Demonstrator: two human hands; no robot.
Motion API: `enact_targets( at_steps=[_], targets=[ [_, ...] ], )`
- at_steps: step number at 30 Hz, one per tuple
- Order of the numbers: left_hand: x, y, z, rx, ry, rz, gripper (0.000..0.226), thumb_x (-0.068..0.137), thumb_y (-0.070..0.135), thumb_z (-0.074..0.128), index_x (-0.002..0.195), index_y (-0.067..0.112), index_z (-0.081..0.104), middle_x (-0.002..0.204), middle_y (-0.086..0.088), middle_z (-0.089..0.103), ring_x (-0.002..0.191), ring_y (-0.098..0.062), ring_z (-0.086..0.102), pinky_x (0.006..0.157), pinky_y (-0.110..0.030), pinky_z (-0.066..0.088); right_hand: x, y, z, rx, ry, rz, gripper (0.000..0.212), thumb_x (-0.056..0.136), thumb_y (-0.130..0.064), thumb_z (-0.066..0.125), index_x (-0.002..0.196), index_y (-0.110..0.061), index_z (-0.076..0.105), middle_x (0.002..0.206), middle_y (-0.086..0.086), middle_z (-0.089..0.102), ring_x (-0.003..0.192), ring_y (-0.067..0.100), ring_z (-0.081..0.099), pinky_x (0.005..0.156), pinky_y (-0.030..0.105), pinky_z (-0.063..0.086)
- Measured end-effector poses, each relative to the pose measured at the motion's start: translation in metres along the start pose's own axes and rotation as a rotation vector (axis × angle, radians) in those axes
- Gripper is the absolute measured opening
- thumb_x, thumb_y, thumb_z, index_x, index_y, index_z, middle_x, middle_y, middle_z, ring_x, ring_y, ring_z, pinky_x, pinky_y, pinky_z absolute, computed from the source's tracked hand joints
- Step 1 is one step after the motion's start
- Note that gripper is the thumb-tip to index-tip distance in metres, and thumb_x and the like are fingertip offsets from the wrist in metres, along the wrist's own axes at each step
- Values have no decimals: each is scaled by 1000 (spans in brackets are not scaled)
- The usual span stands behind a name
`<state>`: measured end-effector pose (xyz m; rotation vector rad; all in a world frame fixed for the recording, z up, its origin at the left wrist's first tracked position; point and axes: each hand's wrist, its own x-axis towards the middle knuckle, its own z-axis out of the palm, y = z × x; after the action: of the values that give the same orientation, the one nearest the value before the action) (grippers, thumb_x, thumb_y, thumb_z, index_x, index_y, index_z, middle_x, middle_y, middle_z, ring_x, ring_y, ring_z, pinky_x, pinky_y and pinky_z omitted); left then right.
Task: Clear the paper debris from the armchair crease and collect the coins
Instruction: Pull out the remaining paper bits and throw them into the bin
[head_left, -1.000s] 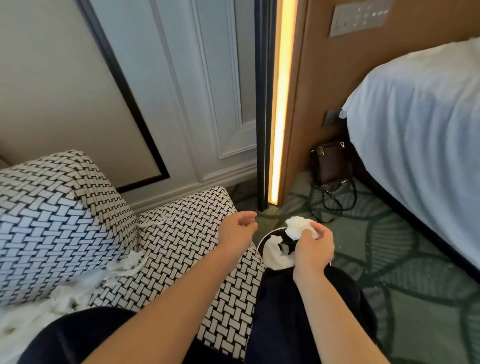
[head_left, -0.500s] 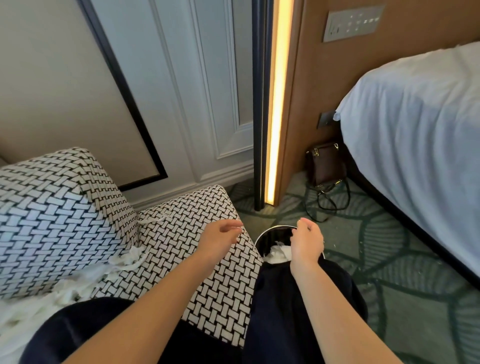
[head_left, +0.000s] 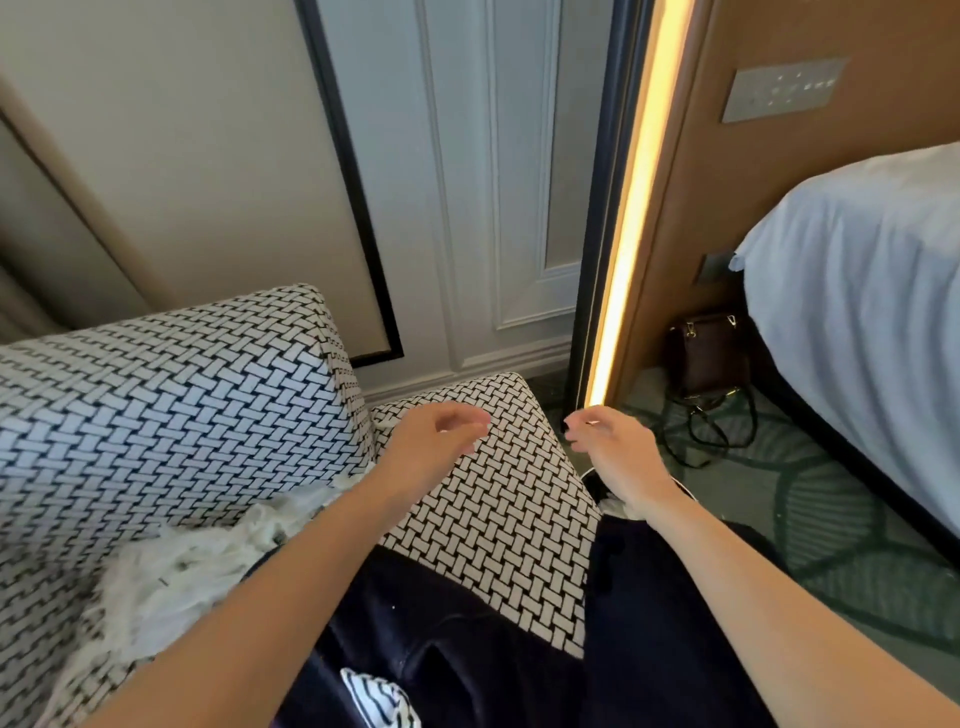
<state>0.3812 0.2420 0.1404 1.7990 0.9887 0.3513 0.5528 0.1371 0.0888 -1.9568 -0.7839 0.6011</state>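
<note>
Right hand (head_left: 613, 447): I log wad released, fingers loose, empty | left hand (head_left: 436, 441): loose, empty | paper debris (head_left: 208, 561): remains in armchair (head_left: 493, 519) crease | coins: unseen

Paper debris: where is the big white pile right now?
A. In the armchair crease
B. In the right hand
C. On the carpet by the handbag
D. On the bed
A: the paper debris lies along the crease of the armchair, beside the left forearm; the left hand and right hand hold nothing.

Black-and-white woven-pattern armchair (head_left: 171, 415), white paper debris (head_left: 197, 566), green patterned carpet (head_left: 841, 519)
</note>
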Motion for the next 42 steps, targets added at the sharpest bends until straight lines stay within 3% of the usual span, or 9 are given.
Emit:
enact_targets(
  at_steps=[4, 12, 21, 25, 27, 30, 36, 39, 42],
  targets=[
    [-24, -9, -46, 5, 99, 33, 11, 89, 29, 60, 94, 37, 67, 98, 18, 67, 86, 1, 63, 79, -20, 42, -13, -45, 25, -43, -126, -135, 24, 95, -34, 49, 111, -22, 61, 102, -6, 66, 87, 7, 64, 52, 8, 41],
    [-98, -77, -147, 3, 415, -24, 13, 89, 28, 62, 98, 33, 68, 95, 17, 68, 88, 0, 63, 70, -14, 42, -53, -120, 119, -95, -393, -412, 24, 95, -28, 50, 115, -22, 63, 107, -13, 64, 94, 2, 62, 73, 7, 39],
    [-213, -206, -186, -21, 700, -365, 17, 93, 21, 55, 106, 26, 66, 102, 17, 61, 94, 3, 54, 71, -11, 36, -113, -151, 245, -198, -721, -593, 22, 96, -25, 49, 110, -18, 63, 105, -8, 65, 93, 6, 59, 87, 24, 49],
    [-247, -246, -162, -58, 702, -497, 19, 94, 24, 55, 108, 34, 60, 117, 12, 55, 93, 2, 51, 77, -17, 38, -133, -146, 286, -285, -824, -603, 23, 97, -21, 47, 113, -17, 62, 111, -2, 65, 97, 19, 63, 89, 39, 50],
    [-253, -259, -148, 0, 690, -526, 26, 93, 22, 56, 118, 30, 58, 134, 4, 46, 109, -7, 50, 90, -23, 41, -133, -142, 295, -393, -830, -630, 26, 96, -23, 45, 116, -19, 61, 119, 0, 63, 105, 19, 60, 92, 41, 48],
    [-254, -269, -137, 54, 682, -581, 41, 93, 22, 56, 134, 21, 50, 152, -1, 24, 139, -17, 23, 113, -33, 20, -130, -135, 308, -720, -808, -773, 32, 94, -27, 46, 125, -27, 55, 142, 3, 42, 129, 23, 39, 101, 42, 39],
    [-246, -280, -136, 118, 617, -669, 58, 93, 35, 52, 146, 28, 29, 157, 9, 6, 144, -23, 6, 116, -42, 7, -133, -129, 327, -1135, -881, -764, 42, 96, -36, 42, 137, -42, 40, 156, 11, 8, 143, 31, 8, 110, 51, 21],
    [-234, -281, -139, 113, 537, -758, 63, 94, 38, 49, 149, 32, 18, 157, 12, -7, 143, -32, -7, 116, -46, 5, -132, -128, 332, -1214, -895, -755, 47, 93, -29, 44, 140, -35, 39, 152, 9, 19, 139, 32, 15, 108, 51, 21],
    [-229, -284, -138, 155, 500, -859, 67, 93, 43, 47, 150, 31, 14, 158, 6, -1, 142, -36, -6, 115, -47, 11, -134, -129, 335, -1167, -890, -732, 46, 91, -26, 45, 137, -22, 42, 138, 4, 40, 130, 28, 31, 104, 48, 27]
  ],
)
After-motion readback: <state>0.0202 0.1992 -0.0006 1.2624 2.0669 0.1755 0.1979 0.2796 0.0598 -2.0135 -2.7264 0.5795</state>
